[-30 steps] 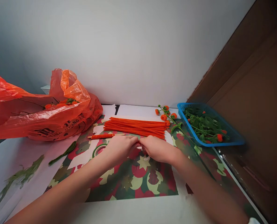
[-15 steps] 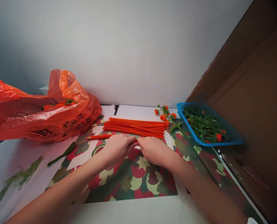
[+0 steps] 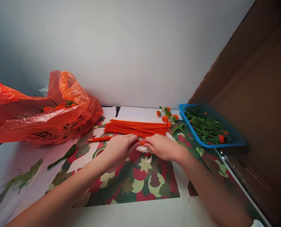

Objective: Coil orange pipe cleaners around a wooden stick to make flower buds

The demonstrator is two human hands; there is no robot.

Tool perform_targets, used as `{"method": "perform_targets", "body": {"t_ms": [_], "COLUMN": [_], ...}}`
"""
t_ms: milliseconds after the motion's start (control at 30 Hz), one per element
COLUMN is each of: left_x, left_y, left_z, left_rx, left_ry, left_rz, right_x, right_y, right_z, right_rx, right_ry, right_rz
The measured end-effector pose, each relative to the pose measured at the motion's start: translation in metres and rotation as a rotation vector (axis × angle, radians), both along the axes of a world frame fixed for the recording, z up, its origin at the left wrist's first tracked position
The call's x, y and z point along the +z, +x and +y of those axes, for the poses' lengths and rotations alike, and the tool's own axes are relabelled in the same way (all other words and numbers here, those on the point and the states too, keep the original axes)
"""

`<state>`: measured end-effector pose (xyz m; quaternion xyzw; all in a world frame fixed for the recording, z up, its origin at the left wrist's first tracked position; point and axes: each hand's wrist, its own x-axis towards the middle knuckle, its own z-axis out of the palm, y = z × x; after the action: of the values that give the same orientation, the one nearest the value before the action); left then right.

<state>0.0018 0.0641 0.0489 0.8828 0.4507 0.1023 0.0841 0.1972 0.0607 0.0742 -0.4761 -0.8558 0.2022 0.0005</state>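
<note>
My left hand (image 3: pixel 122 146) is closed around a thin wooden stick wound with orange pipe cleaner (image 3: pixel 102 138), whose bare tip pokes out on the left. In the small gap between my hands, orange fuzzy coils (image 3: pixel 142 143) show, seemingly on the same stick. My right hand (image 3: pixel 164 146) pinches at the right end of these coils; its fingertips are partly hidden. Just behind my hands lies a bundle of straight orange pipe cleaners (image 3: pixel 135 126). A small white piece (image 3: pixel 144 149) sits below the gap, and a roll of tape (image 3: pixel 99 152) is partly covered by my left wrist.
At left stands an open red plastic bag (image 3: pixel 67 123) with orange flowers inside. Green pipe cleaners (image 3: pixel 62 156) lie before it. A stem of orange pompom flowers (image 3: pixel 170 116) rests by a blue basket (image 3: pixel 212 146) of green stems. Cardboard (image 3: pixel 249 82) rises at right.
My right hand has shifted slightly right and up, away from my left, uncovering orange coils between them. My left hand has stayed nearly in place.
</note>
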Motion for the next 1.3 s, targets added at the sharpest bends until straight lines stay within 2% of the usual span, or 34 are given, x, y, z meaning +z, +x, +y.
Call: {"method": "perform_targets", "body": {"t_ms": [133, 267, 367, 433, 467, 533, 700, 800, 933, 1167, 1300], "left_x": [0.005, 0.008, 0.006, 0.004, 0.004, 0.003, -0.001, -0.005, -0.007, -0.004, 0.001], "left_y": [-0.002, -0.007, -0.010, -0.011, -0.010, -0.009, -0.002, 0.000, 0.000, -0.004, -0.008], "left_z": [0.001, 0.006, 0.011, 0.013, 0.013, 0.011, 0.002, -0.001, 0.000, 0.002, 0.005], "left_rx": [-0.027, -0.008, -0.047, -0.073, -0.075, -0.062, -0.138, -0.196, -0.204, -0.207, -0.175], "left_ry": [-0.213, -0.588, -0.839, -0.900, -0.874, -0.682, 0.042, 0.240, 0.282, 0.156, 0.196], "left_rz": [-0.118, -0.360, -0.512, -0.547, -0.537, -0.474, -0.212, -0.089, -0.071, -0.142, -0.153], "right_x": [0.003, 0.004, 0.003, 0.003, 0.004, 0.005, 0.006, 0.005, 0.005, 0.006, 0.003], "right_y": [-0.001, -0.002, -0.002, -0.001, 0.000, 0.003, 0.006, 0.004, 0.004, 0.005, 0.008], "right_z": [0.003, 0.005, 0.006, 0.006, 0.006, 0.005, 0.008, 0.009, 0.009, 0.008, 0.013], "right_rx": [0.046, 0.121, 0.196, 0.204, 0.190, 0.137, 0.086, 0.102, 0.122, 0.109, 0.069], "right_ry": [0.079, 0.205, 0.297, 0.297, 0.273, 0.184, -0.156, -0.312, -0.297, -0.254, -0.237], "right_rz": [0.024, 0.029, 0.025, 0.044, 0.061, 0.101, 0.210, 0.225, 0.231, 0.225, 0.287]}}
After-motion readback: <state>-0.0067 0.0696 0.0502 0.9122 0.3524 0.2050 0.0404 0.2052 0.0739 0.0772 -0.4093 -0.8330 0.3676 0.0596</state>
